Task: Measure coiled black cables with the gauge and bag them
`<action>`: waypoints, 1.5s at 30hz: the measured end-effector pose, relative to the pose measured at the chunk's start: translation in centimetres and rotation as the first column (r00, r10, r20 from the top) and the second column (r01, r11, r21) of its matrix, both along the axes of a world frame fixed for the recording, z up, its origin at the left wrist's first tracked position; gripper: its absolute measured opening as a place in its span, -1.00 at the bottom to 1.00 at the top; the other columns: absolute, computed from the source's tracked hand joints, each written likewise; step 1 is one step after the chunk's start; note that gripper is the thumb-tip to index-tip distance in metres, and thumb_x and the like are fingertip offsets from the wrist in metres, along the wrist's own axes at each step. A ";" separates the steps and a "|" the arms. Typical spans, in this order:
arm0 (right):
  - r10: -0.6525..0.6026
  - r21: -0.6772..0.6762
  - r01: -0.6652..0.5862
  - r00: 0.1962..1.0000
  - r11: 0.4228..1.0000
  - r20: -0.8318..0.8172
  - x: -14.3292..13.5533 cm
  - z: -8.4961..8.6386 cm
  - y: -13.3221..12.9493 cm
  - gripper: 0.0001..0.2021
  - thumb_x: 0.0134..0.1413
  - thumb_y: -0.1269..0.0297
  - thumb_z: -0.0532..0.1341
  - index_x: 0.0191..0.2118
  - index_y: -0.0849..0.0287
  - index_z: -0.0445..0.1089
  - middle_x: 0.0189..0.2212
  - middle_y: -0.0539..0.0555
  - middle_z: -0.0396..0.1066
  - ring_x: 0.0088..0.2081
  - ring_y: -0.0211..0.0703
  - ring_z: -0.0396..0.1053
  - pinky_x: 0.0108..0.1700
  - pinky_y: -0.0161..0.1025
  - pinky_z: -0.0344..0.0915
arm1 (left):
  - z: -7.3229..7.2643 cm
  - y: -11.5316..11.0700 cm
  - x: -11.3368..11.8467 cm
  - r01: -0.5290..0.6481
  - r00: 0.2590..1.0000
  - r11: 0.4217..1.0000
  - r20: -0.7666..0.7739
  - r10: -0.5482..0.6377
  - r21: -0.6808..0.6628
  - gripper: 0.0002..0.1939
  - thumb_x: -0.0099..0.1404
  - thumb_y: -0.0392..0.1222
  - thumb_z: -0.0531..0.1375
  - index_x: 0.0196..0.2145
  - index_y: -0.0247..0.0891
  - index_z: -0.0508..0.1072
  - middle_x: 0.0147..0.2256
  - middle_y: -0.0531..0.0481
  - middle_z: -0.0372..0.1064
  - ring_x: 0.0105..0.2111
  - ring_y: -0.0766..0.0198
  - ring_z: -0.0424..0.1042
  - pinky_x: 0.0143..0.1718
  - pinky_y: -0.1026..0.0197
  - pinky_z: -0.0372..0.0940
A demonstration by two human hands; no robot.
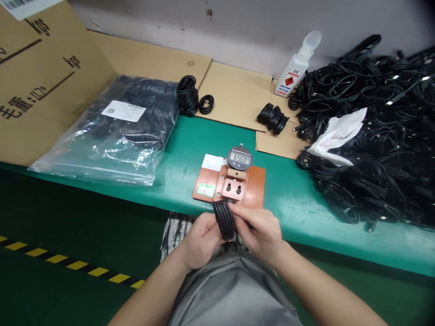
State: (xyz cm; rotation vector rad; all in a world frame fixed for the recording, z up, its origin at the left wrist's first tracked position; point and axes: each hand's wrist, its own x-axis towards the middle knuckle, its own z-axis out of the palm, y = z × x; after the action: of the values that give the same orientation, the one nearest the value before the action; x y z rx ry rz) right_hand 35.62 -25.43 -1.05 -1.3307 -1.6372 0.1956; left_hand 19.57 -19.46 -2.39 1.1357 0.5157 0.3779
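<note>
Between my hands, just off the table's front edge, is a coiled black cable (223, 220). My left hand (203, 240) is closed around its left and lower side. With thumb and fingers, my right hand (258, 232) grips the coil's right side, near the gauge. Directly beyond them stands a digital dial gauge (239, 158) reading 6560, perhaps with a decimal point too small to tell. It is mounted on a copper-coloured base plate (255, 186) with a small clamp block in its middle. The cable's ends are hidden by my fingers.
A clear bag (136, 163) of coiled cables lies at left beside a large carton (44, 81). Cable coils (187, 96) and more coils (273, 118) sit on cardboard. A white bottle (292, 72) stands behind. Loose black cables (384, 149) with a white cloth (336, 136) cover the right.
</note>
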 end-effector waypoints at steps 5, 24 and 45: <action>-0.001 -0.016 0.001 1.000 1.000 0.002 0.0 0.1 -0.1 -0.67 0.21 0.55 0.19 0.04 0.15 0.45 -0.25 0.11 0.63 -0.33 -0.14 0.62 -0.32 -0.34 0.52 | -0.1 0.0 0.0 -0.003 1.000 1.000 0.001 0.003 -0.004 -0.49 0.43 0.16 0.04 -0.55 -0.26 0.21 -0.62 0.15 0.02 -0.63 0.43 -0.03 -0.60 0.26 -0.13; -0.005 0.008 0.005 1.000 1.000 0.016 0.0 0.2 0.1 -0.71 0.22 0.53 0.17 0.00 0.15 0.45 -0.27 0.11 0.63 -0.34 -0.16 0.61 -0.31 -0.35 0.51 | 0.3 0.0 0.1 0.004 1.000 1.000 -0.007 -0.004 -0.019 -0.45 0.40 0.21 0.06 -0.58 -0.27 0.23 -0.66 0.15 0.03 -0.65 0.43 -0.05 -0.61 0.26 -0.16; -0.285 -0.338 -0.730 0.202 0.594 -0.937 -1.1 2.1 -1.8 -0.53 -0.34 0.08 0.57 -0.54 0.23 0.31 -0.66 -0.06 0.35 -0.73 -0.48 0.11 -0.72 -0.51 -0.01 | -1.4 -4.2 -0.9 0.494 0.868 0.424 0.452 -0.203 -0.759 -0.48 0.21 0.20 0.07 -0.38 -0.36 0.53 -0.72 -0.02 0.27 -0.76 0.20 0.26 -0.67 0.16 0.24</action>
State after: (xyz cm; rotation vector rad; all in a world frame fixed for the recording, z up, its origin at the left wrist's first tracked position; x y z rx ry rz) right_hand 34.51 -27.27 1.02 -0.9685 -0.4915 1.8245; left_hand 18.72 -23.67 -3.76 0.1419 0.1166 -0.1232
